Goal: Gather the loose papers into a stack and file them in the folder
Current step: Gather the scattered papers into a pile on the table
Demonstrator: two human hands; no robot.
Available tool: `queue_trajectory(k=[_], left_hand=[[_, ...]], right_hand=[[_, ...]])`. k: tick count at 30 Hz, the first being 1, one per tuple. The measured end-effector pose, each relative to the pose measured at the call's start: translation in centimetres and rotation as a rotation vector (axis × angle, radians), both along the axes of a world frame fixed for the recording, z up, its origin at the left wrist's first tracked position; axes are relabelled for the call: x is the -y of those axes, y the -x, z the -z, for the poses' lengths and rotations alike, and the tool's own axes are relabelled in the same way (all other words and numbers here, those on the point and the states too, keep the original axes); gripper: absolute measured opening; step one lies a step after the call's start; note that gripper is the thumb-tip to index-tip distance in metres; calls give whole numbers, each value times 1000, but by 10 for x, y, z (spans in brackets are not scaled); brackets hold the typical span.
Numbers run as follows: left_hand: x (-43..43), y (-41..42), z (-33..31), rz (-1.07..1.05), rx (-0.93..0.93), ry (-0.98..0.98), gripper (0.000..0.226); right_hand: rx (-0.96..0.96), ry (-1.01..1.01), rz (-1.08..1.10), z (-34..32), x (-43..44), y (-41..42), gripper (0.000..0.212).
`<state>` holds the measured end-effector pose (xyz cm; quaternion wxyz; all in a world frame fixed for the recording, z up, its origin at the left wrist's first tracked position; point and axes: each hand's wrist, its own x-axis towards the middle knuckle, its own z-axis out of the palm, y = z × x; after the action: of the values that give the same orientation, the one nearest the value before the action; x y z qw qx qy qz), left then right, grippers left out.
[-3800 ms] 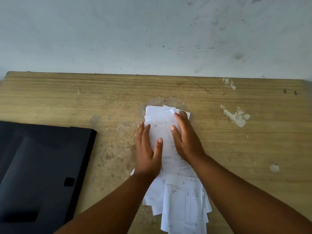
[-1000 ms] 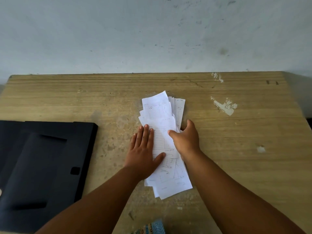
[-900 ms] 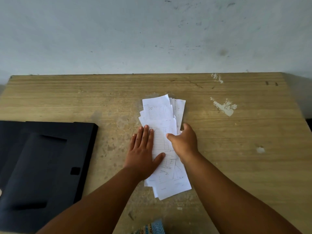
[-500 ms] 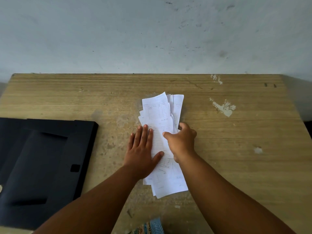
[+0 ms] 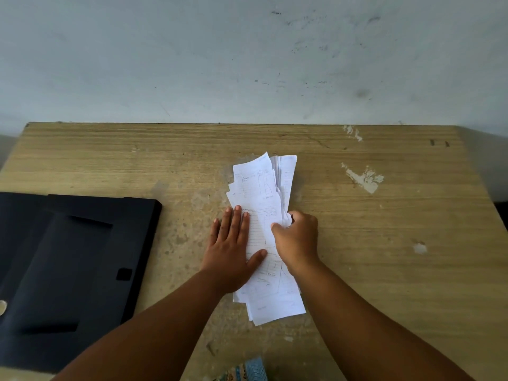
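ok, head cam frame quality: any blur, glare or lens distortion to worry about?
Head view: soft, even light, no glare; faint shadows only beside the papers and folder. Wide-angle bend shows in the table side edges splaying outward. Hands sharp, no motion blur, but the print on the sheets is too small to read.

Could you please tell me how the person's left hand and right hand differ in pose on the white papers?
The left hand lies flat and spread, palm down, half on the loose white papers and half on the worn wooden table; the right hand is curled. The left hand presses the papers' left side, while the right hand's fingers pinch their right edge. Both touch the same pile at its middle.
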<state>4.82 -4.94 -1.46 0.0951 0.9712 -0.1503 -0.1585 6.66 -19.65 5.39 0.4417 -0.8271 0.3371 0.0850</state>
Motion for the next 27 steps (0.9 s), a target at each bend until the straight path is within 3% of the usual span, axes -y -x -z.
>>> queue_trajectory(k=[4, 9, 19, 27], left_hand=[[-1, 0, 1, -4, -3, 14, 106], [-2, -1, 2, -1, -14, 27, 106], [-3, 0, 1, 1, -2, 50, 105], [-3, 1, 2, 8, 4, 55, 100]], right_hand=[[1, -10, -72, -1, -4, 0, 40], [-30, -107, 1, -2, 1, -2, 49], [-12, -255, 97, -1, 5, -2, 35], [-85, -265, 121, 4, 10, 1, 42]])
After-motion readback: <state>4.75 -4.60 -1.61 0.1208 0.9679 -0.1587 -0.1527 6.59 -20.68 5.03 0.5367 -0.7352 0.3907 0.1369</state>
